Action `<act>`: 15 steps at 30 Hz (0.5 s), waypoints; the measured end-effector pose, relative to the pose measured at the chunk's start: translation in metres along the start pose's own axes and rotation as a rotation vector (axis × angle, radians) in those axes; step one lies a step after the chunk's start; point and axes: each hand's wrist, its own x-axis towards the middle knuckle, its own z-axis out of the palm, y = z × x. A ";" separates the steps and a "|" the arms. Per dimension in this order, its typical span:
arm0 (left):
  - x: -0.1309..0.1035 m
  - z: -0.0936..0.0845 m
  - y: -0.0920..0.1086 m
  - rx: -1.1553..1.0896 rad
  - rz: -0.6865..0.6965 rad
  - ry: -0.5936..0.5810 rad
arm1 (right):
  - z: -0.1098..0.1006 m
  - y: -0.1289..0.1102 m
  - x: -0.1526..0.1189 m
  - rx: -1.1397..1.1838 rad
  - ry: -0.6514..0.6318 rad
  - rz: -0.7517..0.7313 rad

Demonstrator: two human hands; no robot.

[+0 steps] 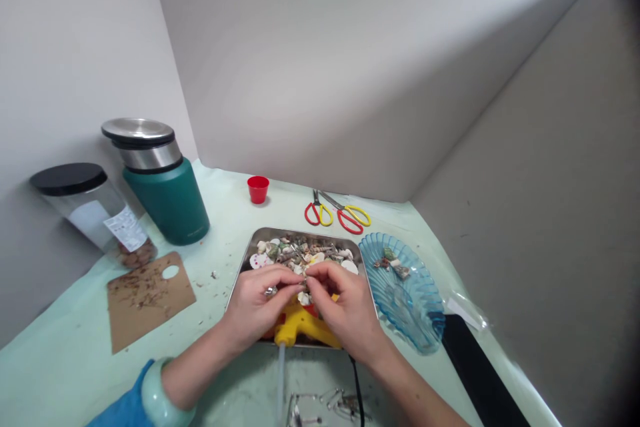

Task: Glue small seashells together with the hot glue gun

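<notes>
Left hand (263,300) and right hand (347,303) pinch one tiny piece (304,282), long axis unclear, over tray (363,263) of shells (285,250). Glue gun (300,325) at their 6 o'clock, glue stick (281,373) pointing 6, handle toward 4, nearer right hand.

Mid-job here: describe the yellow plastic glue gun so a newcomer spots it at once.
Find the rectangular silver metal tray of small pale and brown shells. At its near edge, partly covered by the bare right hand, is the yellow plastic glue gun. Its smooth yellow body and translucent whitish stick set it apart from those shells.
</notes>
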 end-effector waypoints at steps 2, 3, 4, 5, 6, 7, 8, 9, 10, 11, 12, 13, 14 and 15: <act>-0.001 0.000 0.001 0.014 0.037 0.004 | 0.001 0.000 0.000 0.013 0.001 0.016; -0.001 0.000 0.000 0.020 0.051 0.006 | 0.001 0.000 0.000 0.025 -0.001 0.025; -0.001 0.000 0.000 0.025 0.060 0.005 | 0.002 0.000 -0.001 0.036 -0.002 0.034; -0.001 0.000 0.000 0.026 0.064 0.004 | 0.002 0.001 -0.001 0.049 -0.002 0.044; -0.001 0.000 -0.001 0.024 0.061 0.003 | 0.002 0.001 -0.001 0.063 -0.001 0.055; -0.001 0.000 -0.002 0.020 0.050 0.002 | 0.003 0.001 -0.001 0.080 -0.002 0.068; 0.000 0.000 -0.002 0.015 0.034 0.003 | 0.003 0.002 -0.001 0.100 -0.002 0.081; 0.000 0.000 -0.002 0.009 0.015 0.002 | 0.003 0.003 -0.001 0.121 -0.003 0.092; 0.001 0.000 -0.003 0.005 -0.004 0.002 | 0.003 0.004 -0.001 0.142 -0.005 0.103; 0.001 0.000 -0.003 0.001 -0.022 0.005 | 0.004 0.004 -0.001 0.163 -0.009 0.114; 0.002 0.000 -0.003 0.000 -0.037 0.007 | 0.004 0.005 -0.001 0.183 -0.012 0.123; 0.002 0.000 -0.003 -0.002 -0.049 0.010 | 0.004 0.005 -0.001 0.202 -0.016 0.133; 0.002 0.000 -0.003 -0.004 -0.058 0.010 | 0.005 0.005 -0.001 0.217 -0.017 0.144; 0.002 0.000 -0.003 -0.007 -0.065 0.009 | 0.005 0.005 -0.001 0.225 -0.015 0.155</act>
